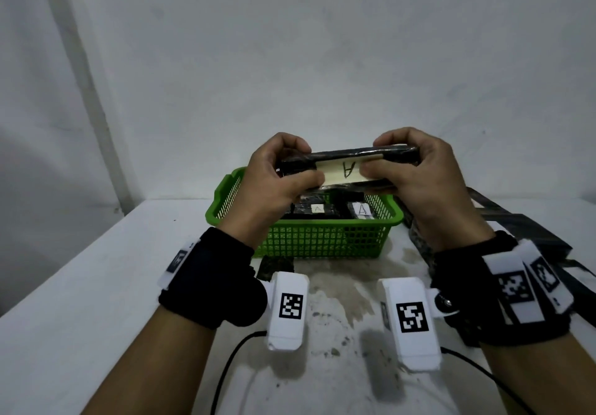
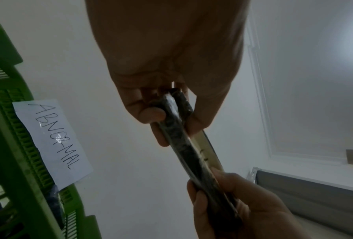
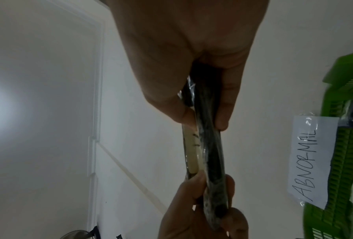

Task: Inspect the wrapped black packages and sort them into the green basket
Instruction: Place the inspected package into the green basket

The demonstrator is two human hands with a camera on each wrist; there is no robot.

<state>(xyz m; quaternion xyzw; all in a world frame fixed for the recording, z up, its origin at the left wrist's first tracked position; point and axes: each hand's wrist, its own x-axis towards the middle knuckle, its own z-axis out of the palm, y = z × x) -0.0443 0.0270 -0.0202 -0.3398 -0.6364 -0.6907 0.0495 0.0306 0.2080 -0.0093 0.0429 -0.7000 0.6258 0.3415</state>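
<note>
I hold a flat black wrapped package [image 1: 351, 156] level above the green basket [image 1: 309, 237]. A pale label marked "A" [image 1: 346, 171] faces me. My left hand [image 1: 283, 172] pinches the package's left end and my right hand [image 1: 416, 169] pinches its right end. In the left wrist view the package [image 2: 184, 140] shows edge-on between thumb and fingers. The right wrist view shows the same package [image 3: 208, 145] edge-on. Two black packages labelled "A" [image 1: 361, 209] lie inside the basket.
A paper tag reading "ABNORMAL" [image 2: 52, 142] is stuck on the basket's far outer wall. More black packages [image 1: 516, 221] lie on the white table to the right of the basket. The table [image 1: 96, 285] carries dark stains in front of the basket. A grey wall stands behind.
</note>
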